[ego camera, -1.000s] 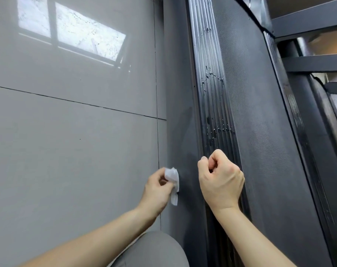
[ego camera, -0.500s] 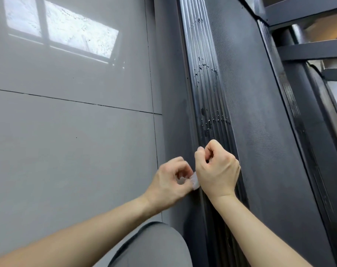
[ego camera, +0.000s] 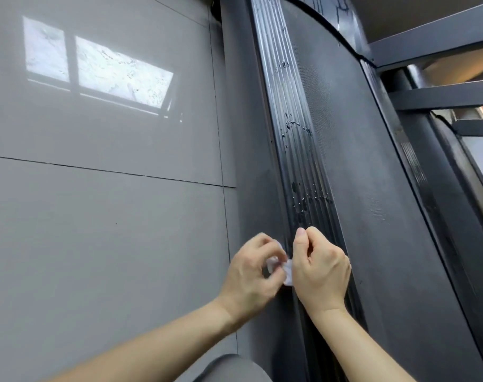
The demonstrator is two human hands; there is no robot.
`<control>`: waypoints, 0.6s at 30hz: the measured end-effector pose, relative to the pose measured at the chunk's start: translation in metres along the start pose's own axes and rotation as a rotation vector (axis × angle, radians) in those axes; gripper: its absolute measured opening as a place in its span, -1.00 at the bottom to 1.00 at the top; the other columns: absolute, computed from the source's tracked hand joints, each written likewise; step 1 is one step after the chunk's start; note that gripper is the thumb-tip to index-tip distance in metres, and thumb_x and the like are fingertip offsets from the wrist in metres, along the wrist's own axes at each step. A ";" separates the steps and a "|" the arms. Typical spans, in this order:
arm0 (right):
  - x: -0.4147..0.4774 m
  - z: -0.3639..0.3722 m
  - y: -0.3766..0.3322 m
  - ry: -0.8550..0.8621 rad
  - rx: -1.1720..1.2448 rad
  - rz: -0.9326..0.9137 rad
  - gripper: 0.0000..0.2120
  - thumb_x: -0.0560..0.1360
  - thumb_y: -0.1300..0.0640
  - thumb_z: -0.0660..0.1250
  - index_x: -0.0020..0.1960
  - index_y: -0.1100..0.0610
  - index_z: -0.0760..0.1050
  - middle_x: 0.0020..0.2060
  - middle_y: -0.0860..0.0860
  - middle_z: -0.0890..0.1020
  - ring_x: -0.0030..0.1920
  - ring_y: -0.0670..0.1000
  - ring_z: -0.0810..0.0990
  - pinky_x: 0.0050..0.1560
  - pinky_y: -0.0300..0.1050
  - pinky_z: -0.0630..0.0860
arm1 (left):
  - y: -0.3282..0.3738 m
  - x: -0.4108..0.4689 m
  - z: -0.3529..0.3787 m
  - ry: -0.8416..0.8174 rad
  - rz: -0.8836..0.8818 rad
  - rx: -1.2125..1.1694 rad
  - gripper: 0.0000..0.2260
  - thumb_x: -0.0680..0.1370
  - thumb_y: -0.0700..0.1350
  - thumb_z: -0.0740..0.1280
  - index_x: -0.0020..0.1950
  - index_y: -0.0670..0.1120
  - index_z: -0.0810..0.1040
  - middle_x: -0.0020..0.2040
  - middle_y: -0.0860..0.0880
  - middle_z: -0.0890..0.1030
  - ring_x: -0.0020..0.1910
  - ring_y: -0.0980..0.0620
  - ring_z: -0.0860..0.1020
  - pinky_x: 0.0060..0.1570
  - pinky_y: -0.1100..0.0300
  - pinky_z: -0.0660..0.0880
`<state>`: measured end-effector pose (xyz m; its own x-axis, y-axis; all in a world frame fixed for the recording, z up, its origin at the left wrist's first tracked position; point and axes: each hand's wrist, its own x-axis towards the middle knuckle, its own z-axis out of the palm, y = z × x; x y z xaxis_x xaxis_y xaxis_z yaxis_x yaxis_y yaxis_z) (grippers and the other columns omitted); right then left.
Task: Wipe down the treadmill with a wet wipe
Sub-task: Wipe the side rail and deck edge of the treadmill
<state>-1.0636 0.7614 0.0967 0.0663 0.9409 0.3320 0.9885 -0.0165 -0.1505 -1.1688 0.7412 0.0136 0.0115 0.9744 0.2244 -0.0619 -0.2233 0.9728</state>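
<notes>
Fingers (ego camera: 273,274) of left hand (ego camera: 251,277) pinching bunched wet wipe (ego camera: 287,272), right hand (ego camera: 320,271) curled shut touching it. Just beyond, ribbed side rail (ego camera: 298,150) along treadmill's (ego camera: 372,188) left edge, long axis running away, droplet-speckled, equally near both hands.

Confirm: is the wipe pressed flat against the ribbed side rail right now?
No, the wipe is bunched between the left hand and right hand.

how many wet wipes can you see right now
1. A single crumpled white wet wipe sits pinched between the left hand and the right hand, just over the treadmill's ribbed side rail. Part of it is hidden by fingers.
</notes>
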 end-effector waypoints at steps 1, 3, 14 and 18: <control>0.002 0.000 -0.002 -0.004 0.007 0.011 -0.62 0.58 -0.09 0.10 -0.36 -0.02 0.09 -0.57 -0.07 0.22 -0.54 -0.02 0.21 -0.39 -0.07 0.19 | -0.001 -0.010 0.001 -0.039 0.033 0.013 -0.91 0.44 -0.23 0.34 -0.13 -0.05 0.57 -0.08 0.09 0.49 -0.09 0.06 0.54 -0.13 0.08 0.55; 0.013 -0.002 -0.009 -0.014 -0.016 0.002 -0.60 0.55 -0.06 0.18 -0.37 0.01 0.10 -0.57 -0.02 0.32 -0.52 0.15 0.31 -0.38 -0.06 0.24 | -0.008 0.009 -0.003 -0.016 0.062 0.057 -0.96 0.44 -0.14 0.34 -0.14 -0.04 0.57 -0.07 0.07 0.43 -0.11 0.05 0.50 -0.13 0.06 0.52; 0.171 0.049 -0.066 -0.167 -0.299 -0.246 -0.83 0.68 0.00 0.18 0.09 0.09 0.44 -0.07 0.06 0.66 -0.12 0.16 0.60 -0.19 -0.05 0.30 | 0.010 0.057 -0.011 0.169 -0.206 -0.121 -0.89 0.61 -0.05 0.39 -0.11 0.02 0.64 -0.18 0.04 0.64 -0.19 0.01 0.60 -0.14 0.05 0.56; 0.171 0.063 -0.060 -0.064 -0.228 -0.266 -0.83 0.70 0.03 0.16 0.07 0.12 0.43 -0.19 0.07 0.65 -0.19 0.20 0.62 -0.23 -0.05 0.26 | 0.000 0.066 -0.011 0.185 -0.234 -0.182 -0.93 0.53 0.00 0.40 -0.11 0.04 0.64 -0.10 0.06 0.66 -0.12 0.01 0.62 -0.10 0.09 0.57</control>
<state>-1.1200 0.9448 0.1034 -0.1987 0.9416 0.2719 0.9755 0.1632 0.1474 -1.1788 0.8063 0.0276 -0.1336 0.9904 -0.0342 -0.2562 -0.0012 0.9666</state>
